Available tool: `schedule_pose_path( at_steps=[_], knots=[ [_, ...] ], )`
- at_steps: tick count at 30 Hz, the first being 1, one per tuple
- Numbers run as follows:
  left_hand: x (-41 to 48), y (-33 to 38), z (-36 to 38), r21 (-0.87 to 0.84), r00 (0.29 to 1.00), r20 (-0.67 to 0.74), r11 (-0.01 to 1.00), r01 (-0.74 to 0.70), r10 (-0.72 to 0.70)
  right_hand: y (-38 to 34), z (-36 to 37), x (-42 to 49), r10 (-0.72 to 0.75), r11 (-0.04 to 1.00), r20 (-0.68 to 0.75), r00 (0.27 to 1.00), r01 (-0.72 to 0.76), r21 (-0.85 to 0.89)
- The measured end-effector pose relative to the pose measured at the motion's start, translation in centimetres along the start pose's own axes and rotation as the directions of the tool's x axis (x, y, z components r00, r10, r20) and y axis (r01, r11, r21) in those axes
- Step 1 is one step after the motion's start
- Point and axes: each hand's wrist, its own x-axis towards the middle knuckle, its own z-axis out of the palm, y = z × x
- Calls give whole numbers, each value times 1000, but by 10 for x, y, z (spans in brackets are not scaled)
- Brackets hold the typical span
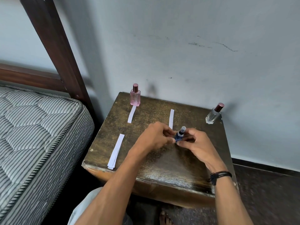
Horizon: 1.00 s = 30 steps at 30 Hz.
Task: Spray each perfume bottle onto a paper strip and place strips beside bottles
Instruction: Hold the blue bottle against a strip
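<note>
Wooden table point(146, 117), fingers point(182, 143) around blue bottle point(178, 137)

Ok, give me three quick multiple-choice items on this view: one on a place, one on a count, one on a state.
1. Where does the pink bottle stand?
A. far left corner of the table
B. near right corner
C. middle of the near edge

2. How many perfume bottles show?
A. two
B. three
C. five

3. The blue bottle is:
A. lying on its side, untouched
B. held between the left hand and right hand
C. standing alone against the wall

Answers:
1 A: it stands at the far left corner, with a paper strip just in front of it.
2 B: there is a pink one, a blue one and the clear bottle.
3 B: fingers of both hands pinch it above the table.
</note>
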Motion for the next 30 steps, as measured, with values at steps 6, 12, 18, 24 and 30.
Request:
schedule_pose_path(
  at_steps=[6, 12, 18, 24, 30],
  knots=[
    [3, -3, 2, -10, 998, -57, 1000, 0, -1, 0, 5, 6, -83, 994, -76, 994, 87, 60],
    [6, -7, 3, -73, 974, -227, 997, -36, 19, -2, 19, 28, -165, 986, -204, 965, 163, -28],
    [17, -13, 0, -102, 965, -251, 990, -101, 72, -4, 31, 54, -296, 953, -322, 899, 254, -168],
    [41, -17, 2, -128, 953, -266, 975, -182, 143, -9, 29, 81, -322, 946, -391, 862, 282, -158],
    [51, -21, 5, -195, 966, -244, 971, -136, 86, -10, 27, 100, -343, 937, -373, 862, 285, -203]
  ],
)
